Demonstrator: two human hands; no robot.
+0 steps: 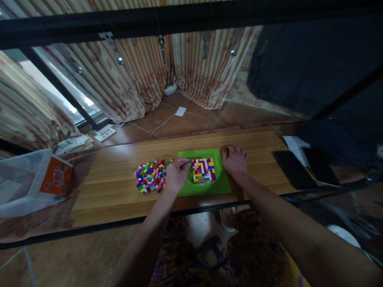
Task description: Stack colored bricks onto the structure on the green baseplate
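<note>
A bright green baseplate (224, 187) lies on the wooden tabletop. On it stands a low square block of toy bricks (204, 170) in red, white, yellow, blue and other colours. My left hand (177, 174) is over the plate's left edge, thumb and finger pinched on a small toy brick (189, 162) that looks dark green and is mostly covered. Just left of that hand is a pile of loose coloured bricks (150, 177), part of it behind the hand. My right hand (235, 160) rests at the plate's right edge with fingers loosely bent and apart, holding nothing visible.
The wooden tabletop (104, 183) has a dark front rail. At its right end lie two dark flat panels (295, 170) and white paper. A clear plastic bin (24, 199) with an orange label stands left. A dark bar (179, 24) crosses above, hung with metal tools.
</note>
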